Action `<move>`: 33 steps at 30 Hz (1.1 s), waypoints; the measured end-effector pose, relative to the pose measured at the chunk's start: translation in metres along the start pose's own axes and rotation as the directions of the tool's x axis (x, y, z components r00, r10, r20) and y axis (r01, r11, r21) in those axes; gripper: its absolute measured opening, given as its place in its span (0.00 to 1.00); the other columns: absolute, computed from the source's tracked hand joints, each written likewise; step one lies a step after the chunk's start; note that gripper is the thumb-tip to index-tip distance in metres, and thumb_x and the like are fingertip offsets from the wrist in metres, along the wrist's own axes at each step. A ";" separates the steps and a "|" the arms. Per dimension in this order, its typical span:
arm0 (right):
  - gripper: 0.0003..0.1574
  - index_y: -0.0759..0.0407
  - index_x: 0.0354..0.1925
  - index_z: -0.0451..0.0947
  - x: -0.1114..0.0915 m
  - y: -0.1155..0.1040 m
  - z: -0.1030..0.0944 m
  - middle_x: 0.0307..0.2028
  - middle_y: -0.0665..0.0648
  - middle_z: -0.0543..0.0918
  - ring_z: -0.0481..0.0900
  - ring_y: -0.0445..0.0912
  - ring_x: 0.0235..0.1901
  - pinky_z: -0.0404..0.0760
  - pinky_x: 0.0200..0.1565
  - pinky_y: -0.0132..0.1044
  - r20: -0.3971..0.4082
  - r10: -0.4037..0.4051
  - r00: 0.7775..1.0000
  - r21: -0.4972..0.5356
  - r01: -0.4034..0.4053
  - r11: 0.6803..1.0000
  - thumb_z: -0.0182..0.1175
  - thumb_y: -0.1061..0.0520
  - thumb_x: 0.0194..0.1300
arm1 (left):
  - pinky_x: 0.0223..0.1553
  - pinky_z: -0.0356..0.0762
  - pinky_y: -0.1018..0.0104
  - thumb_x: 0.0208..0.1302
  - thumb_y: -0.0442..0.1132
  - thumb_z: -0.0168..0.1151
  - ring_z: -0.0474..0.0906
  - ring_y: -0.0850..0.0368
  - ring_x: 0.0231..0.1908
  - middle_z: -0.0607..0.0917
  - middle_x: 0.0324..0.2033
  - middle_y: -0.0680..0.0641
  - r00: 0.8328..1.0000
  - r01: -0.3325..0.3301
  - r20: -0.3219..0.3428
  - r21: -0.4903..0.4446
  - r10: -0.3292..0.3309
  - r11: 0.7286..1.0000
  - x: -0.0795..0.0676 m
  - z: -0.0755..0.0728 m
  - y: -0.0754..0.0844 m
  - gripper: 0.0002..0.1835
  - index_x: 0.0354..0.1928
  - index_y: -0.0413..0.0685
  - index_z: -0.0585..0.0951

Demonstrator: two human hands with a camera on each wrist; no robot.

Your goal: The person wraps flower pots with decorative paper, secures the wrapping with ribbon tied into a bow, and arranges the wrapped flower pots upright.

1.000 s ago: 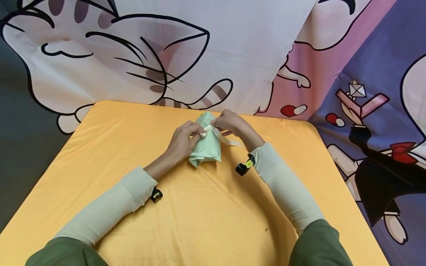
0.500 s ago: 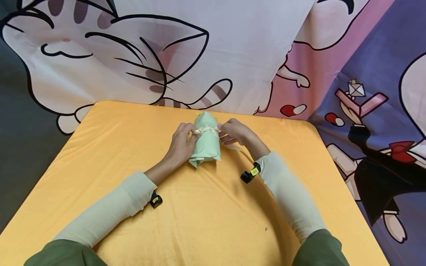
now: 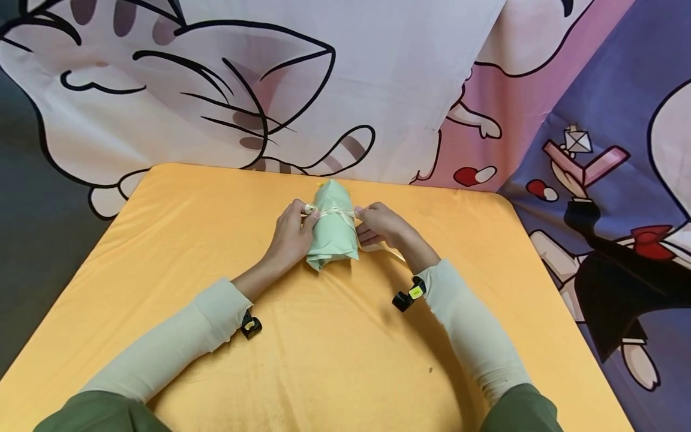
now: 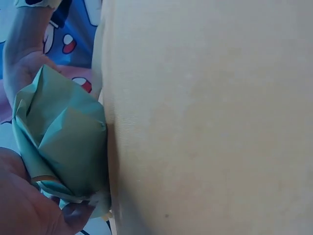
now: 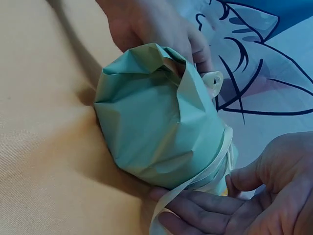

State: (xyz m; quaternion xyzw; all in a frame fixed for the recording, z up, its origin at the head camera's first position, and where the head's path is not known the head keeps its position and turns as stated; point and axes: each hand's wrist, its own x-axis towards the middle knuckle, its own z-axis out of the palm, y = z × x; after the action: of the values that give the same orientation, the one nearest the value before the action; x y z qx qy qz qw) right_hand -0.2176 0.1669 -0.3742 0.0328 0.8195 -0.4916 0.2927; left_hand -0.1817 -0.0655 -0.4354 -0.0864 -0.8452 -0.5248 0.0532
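A pale green paper-wrapped bundle (image 3: 335,231) lies on the yellow cloth, with a cream ribbon (image 3: 336,212) wound around its middle. At the bundle's left side my left hand (image 3: 293,233) pinches a curled end of the ribbon, whose loop (image 5: 213,82) shows in the right wrist view. Against the right side, my right hand (image 3: 384,227) holds the ribbon between thumb and fingers, and a loose tail (image 5: 164,208) hangs over those fingers. The left wrist view shows the bundle's folded paper end (image 4: 73,147) with the left thumb (image 4: 78,215) beside it.
The yellow-covered table (image 3: 302,348) spreads out in front of the bundle. Behind it hangs a white cloth with a cat drawing (image 3: 216,90); a blue printed cloth (image 3: 594,180) hangs at the right. Dark floor (image 3: 43,252) shows beyond the left edge.
Both hands have moved from on top of the bundle out to its two sides, drawing the ribbon across it. The right hand has shifted right and slightly down.
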 end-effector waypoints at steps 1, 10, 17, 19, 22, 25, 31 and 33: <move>0.38 0.74 0.80 0.64 0.001 0.002 0.000 0.68 0.80 0.83 0.87 0.69 0.67 0.88 0.69 0.59 -0.003 -0.010 1.000 0.010 0.010 1.000 0.40 0.44 0.95 | 0.62 0.86 0.49 0.92 0.46 0.52 0.83 0.39 0.65 0.84 0.57 0.36 1.000 0.013 0.004 -0.004 -0.013 1.000 0.000 -0.001 0.000 0.14 0.54 0.39 0.75; 0.35 0.75 0.74 0.62 0.001 0.010 -0.001 0.71 0.82 0.80 0.83 0.70 0.72 0.84 0.73 0.62 0.008 -0.074 0.997 0.076 0.074 0.994 0.39 0.45 0.95 | 0.50 0.86 0.58 0.93 0.48 0.48 0.88 0.41 0.58 0.81 0.68 0.32 0.985 0.165 0.063 -0.101 -0.159 0.981 0.001 -0.016 0.009 0.18 0.61 0.37 0.72; 0.32 0.75 0.72 0.62 0.003 0.017 0.003 0.66 0.78 0.81 0.86 0.66 0.64 0.84 0.73 0.59 -0.062 -0.088 0.994 0.117 0.095 0.989 0.39 0.46 0.95 | 0.53 0.93 0.65 0.93 0.43 0.47 0.88 0.40 0.64 0.79 0.68 0.29 0.967 0.254 0.084 -0.322 -0.239 0.912 0.002 -0.019 0.004 0.20 0.66 0.30 0.69; 0.32 0.75 0.73 0.63 0.004 0.020 0.004 0.61 0.72 0.82 0.85 0.60 0.58 0.85 0.71 0.55 -0.092 -0.087 0.992 0.122 0.098 0.988 0.39 0.46 0.95 | 0.51 0.93 0.66 0.94 0.44 0.47 0.87 0.42 0.62 0.78 0.68 0.29 0.955 0.296 0.095 -0.354 -0.281 0.887 0.003 -0.020 0.002 0.20 0.67 0.30 0.69; 0.31 0.74 0.70 0.66 0.004 0.023 0.006 0.54 0.64 0.82 0.83 0.53 0.50 0.86 0.68 0.52 -0.134 -0.089 0.987 0.119 0.105 0.987 0.40 0.46 0.95 | 0.53 0.94 0.64 0.94 0.45 0.46 0.85 0.46 0.57 0.77 0.65 0.31 0.939 0.342 0.106 -0.399 -0.328 0.851 0.004 -0.020 0.000 0.21 0.67 0.31 0.68; 0.31 0.74 0.69 0.67 0.003 0.023 0.008 0.50 0.62 0.82 0.83 0.51 0.46 0.87 0.64 0.49 -0.149 -0.098 0.984 0.121 0.116 0.986 0.40 0.46 0.95 | 0.61 0.92 0.58 0.94 0.44 0.45 0.83 0.45 0.61 0.78 0.64 0.32 0.930 0.364 0.122 -0.436 -0.347 0.823 0.006 -0.019 -0.001 0.19 0.67 0.32 0.68; 0.30 0.72 0.69 0.63 0.005 0.026 0.006 0.50 0.62 0.81 0.81 0.49 0.45 0.87 0.54 0.38 -0.130 -0.056 0.990 0.205 0.082 0.975 0.40 0.46 0.95 | 0.68 0.89 0.55 0.94 0.44 0.44 0.82 0.42 0.67 0.78 0.65 0.32 0.921 0.386 0.154 -0.478 -0.358 0.789 0.010 -0.019 -0.001 0.20 0.70 0.32 0.67; 0.30 0.71 0.71 0.62 0.007 0.028 0.005 0.51 0.62 0.82 0.82 0.49 0.45 0.88 0.56 0.39 -0.125 -0.043 0.991 0.212 0.069 0.975 0.40 0.45 0.95 | 0.71 0.86 0.52 0.94 0.43 0.43 0.81 0.39 0.71 0.77 0.68 0.30 0.918 0.394 0.165 -0.495 -0.361 0.775 0.011 -0.019 -0.001 0.21 0.71 0.31 0.66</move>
State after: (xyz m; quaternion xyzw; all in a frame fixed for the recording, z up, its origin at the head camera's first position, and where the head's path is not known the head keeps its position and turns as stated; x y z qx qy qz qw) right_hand -0.2113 0.1750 -0.4012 0.0706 0.7781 -0.5827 0.2239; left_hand -0.1922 -0.0819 -0.4258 0.0575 -0.6733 -0.7298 -0.1041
